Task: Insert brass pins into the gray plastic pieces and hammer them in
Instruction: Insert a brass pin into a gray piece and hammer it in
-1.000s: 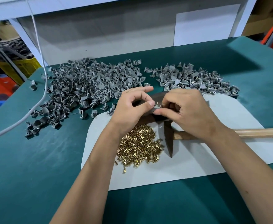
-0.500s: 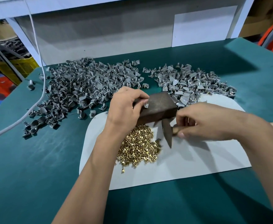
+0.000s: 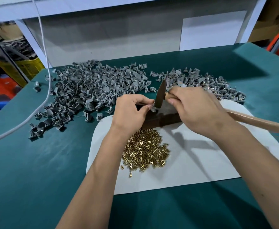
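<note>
- A person's two bare forearms reach in from 6 o'clock over a dark green worktop (image 3: 36, 171), seen from a head camera looking down.
- A white sheet (image 3: 201, 162) lies on the worktop at centre, with a dark metal block (image 3: 165, 118) resting on its far edge.
- The left hand (image 3: 128, 113) is at the centre of the view; its fingers (image 3: 143, 100) pinch one small gray plastic piece (image 3: 153, 108) and hold it on top of the block.
- The right hand (image 3: 194, 109), just toward 3 o'clock from the left hand, has its fingers wrapped round the hammer (image 3: 160, 95) close under the head.
- The hammer's dark metal head stands nearly upright, its lower end down on the held piece; the wooden handle runs out toward 4 o'clock past the wrist.
- Whether a pin sits in the held piece cannot be told; the hammer head and fingertips hide it.
- A heap of brass pins (image 3: 145, 151) lies on the white sheet just toward 6 o'clock from the block, between the two forearms.
- A large pile of gray plastic pieces (image 3: 92, 90) spreads over the worktop toward 10 and 11 o'clock.
- A smaller pile of gray pieces (image 3: 218, 86) lies toward 1 o'clock, beyond the right hand, with small brass glints among its pieces.
- A white cable (image 3: 48, 90) hangs down at 10 o'clock and trails across the worktop off the left edge.
</note>
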